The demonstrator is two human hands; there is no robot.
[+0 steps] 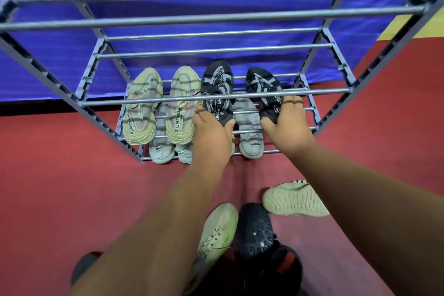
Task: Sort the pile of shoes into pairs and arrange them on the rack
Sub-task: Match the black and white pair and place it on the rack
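Note:
A grey metal shoe rack [216,17] stands in front of me. On a lower shelf sit two beige sneakers [141,106] [182,103] side by side, with two black-and-grey sneakers to their right. My left hand [211,137] grips the heel of the left black sneaker [217,84]. My right hand [288,125] grips the heel of the right black sneaker [263,86]. On the shelf below lie light grey sneakers [248,127] [161,149], partly hidden by the shoes and my hands.
On the red carpet [72,187] near me lie a pale green-trimmed sneaker [216,230], a black shoe sole-up [255,230] and a beige shoe sole-up [293,199]. A blue sheet [60,62] hangs behind the rack. The upper shelves' bars cross my view.

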